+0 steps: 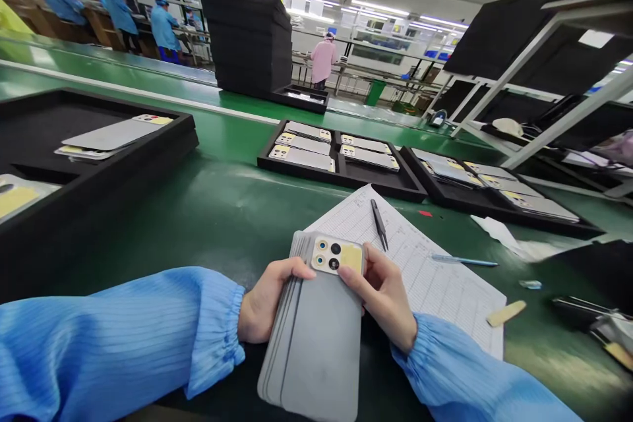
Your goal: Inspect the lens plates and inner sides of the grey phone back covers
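Observation:
A stack of grey phone back covers [321, 343] is held upright-tilted between my two hands, low in the middle of the view. My left hand [271, 293] wraps its left side, thumb lying over the top cover near the camera block. At the upper right corner, my right hand [383, 290] grips the stack, with its thumb by the lower lens ring. The top cover's camera block [336, 256] has several round lens openings and a yellow patch. Most of my fingers are hidden behind the covers.
Black foam trays [346, 175] with grey covers stand across the green bench [222, 211]; another tray [99, 191] is at left. Tweezers [379, 224] and a blue pen [465, 260] lie on a printed sheet [420, 277]. Behind rises a black tray stack [242, 39]. People work farther back.

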`<action>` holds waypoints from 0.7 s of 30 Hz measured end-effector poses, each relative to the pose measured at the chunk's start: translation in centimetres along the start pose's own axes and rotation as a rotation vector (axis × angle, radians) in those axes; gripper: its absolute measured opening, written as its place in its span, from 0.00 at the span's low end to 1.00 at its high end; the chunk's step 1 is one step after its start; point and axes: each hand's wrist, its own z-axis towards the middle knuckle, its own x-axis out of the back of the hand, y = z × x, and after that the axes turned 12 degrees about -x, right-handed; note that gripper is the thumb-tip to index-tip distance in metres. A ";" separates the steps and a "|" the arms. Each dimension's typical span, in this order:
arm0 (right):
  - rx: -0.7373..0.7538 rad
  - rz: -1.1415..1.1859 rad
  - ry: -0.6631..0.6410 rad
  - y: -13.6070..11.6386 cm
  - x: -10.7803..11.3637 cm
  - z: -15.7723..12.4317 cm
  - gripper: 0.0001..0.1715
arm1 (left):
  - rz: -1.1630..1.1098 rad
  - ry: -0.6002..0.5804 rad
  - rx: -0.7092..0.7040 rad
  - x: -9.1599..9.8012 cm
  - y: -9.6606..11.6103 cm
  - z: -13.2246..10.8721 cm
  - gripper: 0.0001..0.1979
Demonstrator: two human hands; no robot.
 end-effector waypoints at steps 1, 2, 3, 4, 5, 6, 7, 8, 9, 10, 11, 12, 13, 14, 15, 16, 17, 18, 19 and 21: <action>-0.005 0.010 -0.004 0.1 0.0 0.0 0.18 | -0.005 0.007 0.000 0.0 0.1 0.0 0.21; 0.013 -0.001 0.006 0.1 0.0 0.0 0.18 | 0.000 0.012 0.002 0.0 0.1 0.1 0.21; 0.043 -0.028 0.024 0.1 0.1 0.0 0.17 | 0.011 0.018 0.008 0.0 0.1 0.1 0.21; 0.079 -0.061 0.042 0.0 0.1 0.0 0.15 | 0.024 0.023 0.018 0.1 0.1 0.0 0.20; 0.114 -0.093 0.057 -0.1 0.1 -0.1 0.14 | 0.038 0.028 0.023 0.1 0.0 0.0 0.20; 0.144 -0.119 0.066 -0.2 0.2 -0.2 0.13 | 0.051 0.034 0.024 0.2 0.0 0.0 0.20; 0.165 -0.135 0.068 -0.3 0.2 -0.2 0.12 | 0.063 0.038 0.022 0.2 -0.1 0.0 0.20; 0.177 -0.143 0.063 -0.4 0.2 -0.3 0.11 | 0.073 0.040 0.018 0.3 -0.1 0.0 0.20; 0.182 -0.149 0.057 -0.4 0.3 -0.4 0.10 | 0.082 0.045 0.013 0.3 -0.2 -0.1 0.20; 0.185 -0.155 0.051 -0.4 0.3 -0.4 0.10 | 0.092 0.048 0.009 0.3 -0.2 -0.1 0.20; 0.187 -0.164 0.050 -0.4 0.3 -0.4 0.10 | 0.100 0.048 0.002 0.3 -0.3 -0.1 0.20; 0.191 -0.179 0.052 -0.3 0.3 -0.4 0.10 | 0.108 0.041 -0.010 0.3 -0.3 -0.2 0.19; 0.199 -0.195 0.059 -0.3 0.3 -0.5 0.10 | 0.116 0.028 -0.030 0.2 -0.3 -0.2 0.18; 0.208 -0.211 0.067 -0.3 0.2 -0.5 0.11 | 0.124 0.011 -0.054 0.1 -0.4 -0.3 0.16; 0.218 -0.223 0.077 -0.3 0.2 -0.5 0.11 | 0.134 -0.010 -0.079 0.1 -0.4 -0.3 0.15; 0.227 -0.230 0.083 -0.3 0.2 -0.5 0.12 | 0.143 -0.031 -0.099 0.0 -0.4 -0.3 0.14; 0.234 -0.231 0.086 -0.2 0.2 -0.6 0.13 | 0.150 -0.048 -0.113 0.0 -0.5 -0.3 0.13; 0.238 -0.229 0.086 -0.2 0.2 -0.6 0.13 | 0.155 -0.061 -0.121 0.0 -0.5 -0.3 0.13; 0.240 -0.224 0.084 -0.2 0.2 -0.6 0.13 | 0.157 -0.071 -0.124 0.0 -0.5 -0.3 0.13; 0.240 -0.217 0.078 -0.1 0.1 -0.6 0.14 | 0.154 -0.083 -0.125 0.0 -0.5 -0.2 0.13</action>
